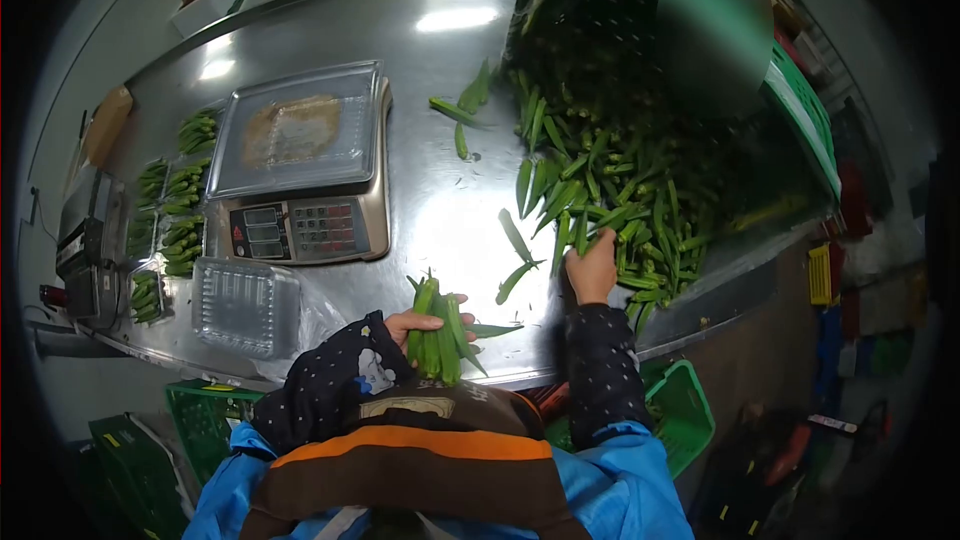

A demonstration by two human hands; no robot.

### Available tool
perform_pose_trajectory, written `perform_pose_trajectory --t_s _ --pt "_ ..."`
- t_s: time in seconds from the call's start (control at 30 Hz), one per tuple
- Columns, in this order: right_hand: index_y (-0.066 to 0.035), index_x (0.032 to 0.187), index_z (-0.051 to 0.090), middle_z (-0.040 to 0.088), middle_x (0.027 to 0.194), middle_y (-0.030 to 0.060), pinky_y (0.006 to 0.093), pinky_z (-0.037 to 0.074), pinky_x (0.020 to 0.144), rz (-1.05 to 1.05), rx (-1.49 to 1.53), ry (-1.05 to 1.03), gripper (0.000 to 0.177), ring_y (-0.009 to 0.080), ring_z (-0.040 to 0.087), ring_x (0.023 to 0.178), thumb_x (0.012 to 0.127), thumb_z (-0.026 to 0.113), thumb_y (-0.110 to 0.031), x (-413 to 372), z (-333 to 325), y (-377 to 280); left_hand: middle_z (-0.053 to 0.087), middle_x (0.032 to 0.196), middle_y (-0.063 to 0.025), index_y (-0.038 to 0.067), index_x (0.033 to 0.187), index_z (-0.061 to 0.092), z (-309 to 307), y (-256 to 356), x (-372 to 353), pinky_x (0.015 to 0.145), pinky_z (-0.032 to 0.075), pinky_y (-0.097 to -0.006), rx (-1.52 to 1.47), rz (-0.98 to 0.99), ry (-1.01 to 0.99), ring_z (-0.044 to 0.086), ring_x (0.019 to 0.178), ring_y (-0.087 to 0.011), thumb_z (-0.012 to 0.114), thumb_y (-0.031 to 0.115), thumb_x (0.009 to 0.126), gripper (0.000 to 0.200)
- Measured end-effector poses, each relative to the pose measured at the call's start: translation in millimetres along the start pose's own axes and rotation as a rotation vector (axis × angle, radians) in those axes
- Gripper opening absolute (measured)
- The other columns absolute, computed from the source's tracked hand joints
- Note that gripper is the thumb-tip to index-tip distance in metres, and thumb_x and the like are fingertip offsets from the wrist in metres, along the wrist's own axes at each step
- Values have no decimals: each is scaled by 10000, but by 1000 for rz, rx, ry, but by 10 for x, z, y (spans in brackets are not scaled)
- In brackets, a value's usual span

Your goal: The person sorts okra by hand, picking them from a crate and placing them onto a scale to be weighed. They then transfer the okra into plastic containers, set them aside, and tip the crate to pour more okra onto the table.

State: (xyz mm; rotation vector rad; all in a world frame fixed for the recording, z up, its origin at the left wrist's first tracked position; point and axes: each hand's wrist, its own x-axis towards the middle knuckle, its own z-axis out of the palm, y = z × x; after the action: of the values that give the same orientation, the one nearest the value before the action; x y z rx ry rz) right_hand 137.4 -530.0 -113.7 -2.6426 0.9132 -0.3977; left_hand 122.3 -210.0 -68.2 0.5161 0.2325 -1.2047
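My left hand [404, 324] is wrapped round a bunch of green okra pods [437, 340], held close to my body at the table's front edge. My right hand [592, 268] is at the near left side of a big okra pile [625, 190], its fingers pinched on okra there; the fingertips are partly hidden among the pods. The pile spills out of a large dark crate [620, 30] tipped onto its side. Between my hands and the pile, a few loose okra pods [515, 236] lie on the metal table [440, 210].
A scale [330, 230] with a clear plastic tray [300, 130] on its pan stands left of centre. Nearer me sit empty clear containers [245, 305]. Okra-filled packs [182, 190] line the left side. Green crates [685, 410] stand below the table's front edge.
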Motion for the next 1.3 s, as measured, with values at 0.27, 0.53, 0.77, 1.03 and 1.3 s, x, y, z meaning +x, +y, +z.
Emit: perform_pose_trajectory --t_s 0.27,0.53,0.77,1.03,1.3 --pt "-67 1017 418 517 809 31 232 430 477 78 1341 -883 263 106 517 600 796 551 -19 -858 -734 -362 406 1307 -161 97 1380 250 -72 -6 215 988 413 -497 -33 107 -27 427 1223 -318 608 127 837 651" --pt "-40 901 439 502 596 89 313 419 484 -627 525 -680 422 218 513 486 710 739 -266 -1315 -954 -1326 539 1074 -110 32 1315 337 -124 -8 136 901 464 -385 31 249 -107 562 999 -224 642 112 808 598" --pt "-46 907 420 549 606 101 360 435 494 -704 351 -624 471 290 571 528 742 707 -381 -1477 -964 -1819 532 1079 -112 42 1271 373 -193 250 -170 872 475 -345 151 300 82 557 1005 -210 620 21 757 571" --pt "-63 1156 355 478 778 14 191 345 538 -372 869 -716 421 50 425 621 820 605 -16 -1366 -790 -1993 552 1059 -149 19 1274 365 94 1351 -721 821 525 -414 299 395 135 613 935 -297 619 -23 730 602" --pt "-75 1170 358 485 833 39 188 367 475 -303 675 -595 431 60 451 562 816 593 -2 -1402 -330 -979 600 1051 -131 77 1174 503 373 3227 -576 878 445 -350 1886 432 451 567 1011 -265 879 330 477 831"
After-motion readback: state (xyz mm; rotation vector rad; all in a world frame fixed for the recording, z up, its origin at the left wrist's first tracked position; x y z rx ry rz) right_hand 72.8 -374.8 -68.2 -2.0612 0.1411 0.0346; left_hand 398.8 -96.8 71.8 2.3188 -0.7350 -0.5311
